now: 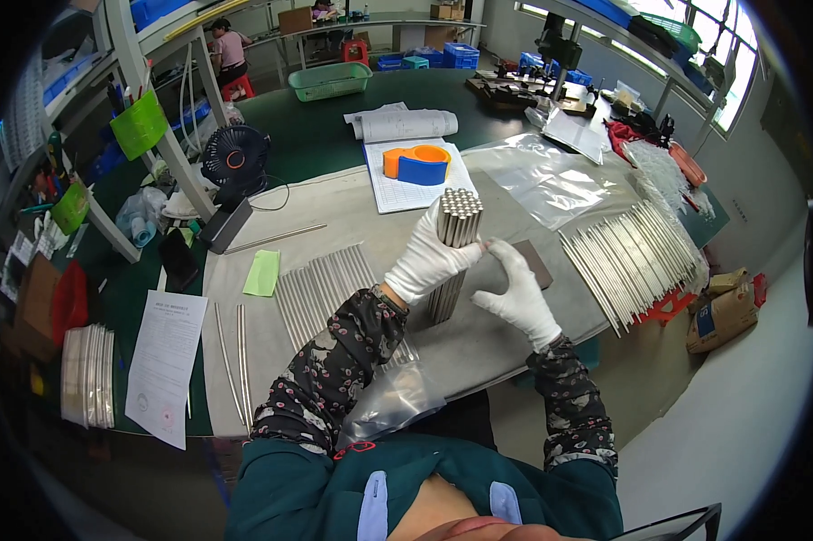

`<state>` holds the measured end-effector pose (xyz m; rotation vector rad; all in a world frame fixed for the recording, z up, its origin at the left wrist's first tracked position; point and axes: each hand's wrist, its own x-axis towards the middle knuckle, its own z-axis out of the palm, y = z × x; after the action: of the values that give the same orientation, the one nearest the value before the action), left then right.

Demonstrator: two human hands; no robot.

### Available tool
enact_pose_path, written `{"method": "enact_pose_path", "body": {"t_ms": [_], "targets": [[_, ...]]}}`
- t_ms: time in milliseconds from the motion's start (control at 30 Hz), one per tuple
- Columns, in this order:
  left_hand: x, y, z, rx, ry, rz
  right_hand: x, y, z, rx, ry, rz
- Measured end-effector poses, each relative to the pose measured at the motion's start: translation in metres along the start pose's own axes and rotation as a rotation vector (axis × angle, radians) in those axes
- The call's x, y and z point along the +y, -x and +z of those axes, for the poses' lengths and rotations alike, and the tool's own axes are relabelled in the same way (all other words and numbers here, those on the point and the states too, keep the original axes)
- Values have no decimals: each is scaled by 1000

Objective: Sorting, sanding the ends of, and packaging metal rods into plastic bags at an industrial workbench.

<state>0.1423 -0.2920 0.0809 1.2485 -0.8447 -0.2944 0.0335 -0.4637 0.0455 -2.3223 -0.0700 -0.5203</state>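
Left hand point(427, 261), white glove, is curled tight round the upper part of a bundle of thin silver metal rods point(453, 254) standing upright, lower end on the tabletop point(488, 347). Right hand point(521, 293), also white-gloved, is half open w/ fingers stretched toward the bundle; fingertips touch its side just below the top. Rod ends form a packed round face at the top of the bundle. Both sleeves are dark w/ floral print.

Tabletop is grey, curved by the lens. A dark flat rectangular pad point(534, 261) lies just behind the right hand. Loose silver rods laid in a flat row point(330, 284) sit left of the bundle, and a bigger row of long silver rods point(630, 257) fans out on the right. A light green paper slip point(262, 273) lies near the left row. A clear plastic bag point(390, 401) hangs at the near edge by the left arm; another clear plastic sheet point(537, 180) lies farther back.

Behind: orange and blue tape dispenser point(416, 165) on a printed white sheet, small black desk fan point(235, 158), green plastic basket point(330, 81) on a dark green bench. Another person sits far back at a workbench; windows at upper right.
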Motion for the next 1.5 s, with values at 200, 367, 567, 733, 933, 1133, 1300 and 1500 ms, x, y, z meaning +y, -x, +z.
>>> {"method": "enact_pose_path", "body": {"t_ms": [200,367,567,733,933,1133,1300,1500], "targets": [[2,5,-3,87,66,2,-11,-8,83,-207,-627,230],[0,5,-7,82,127,-32,-5,-11,98,-129,-694,265],[-3,1,-6,71,71,-26,-4,-11,98,-150,-659,318],[-4,3,-7,67,82,-49,-1,-11,103,-116,-700,280],[-12,-15,-13,103,97,-72,5,-19,108,-90,-712,294],[-12,-26,-13,143,127,-106,10,-23,115,-38,-685,282],[-7,-11,-4,233,48,12,-7,-13,96,-114,-757,282],[16,50,19,430,319,-291,-50,53,35,-577,-1026,573]]}}
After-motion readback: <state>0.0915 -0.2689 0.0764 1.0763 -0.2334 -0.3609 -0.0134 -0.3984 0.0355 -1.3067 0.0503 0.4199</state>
